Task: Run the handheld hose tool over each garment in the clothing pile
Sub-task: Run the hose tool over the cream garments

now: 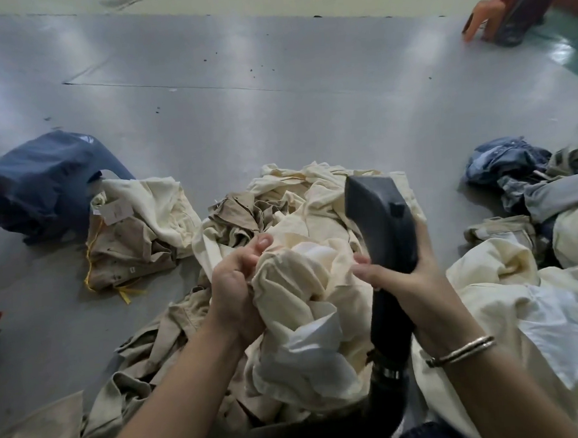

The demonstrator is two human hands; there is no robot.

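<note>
Your left hand (232, 283) is gripping a bunched cream cotton garment (306, 305), with the fingers curled into the cloth. Your right hand (406, 272) is wrapping around the dark grey plastic hose tool (380, 220), just beside that garment. Farther, a folded dark blue garment (42, 186) is lying on the grey floor (272, 84).

Showing are two bare hands (232, 283) (409, 275), one dark plastic handheld hose tool (381, 226), one silver bracelet (465, 350), and one crumpled navy-blue garment (38, 186).
</note>
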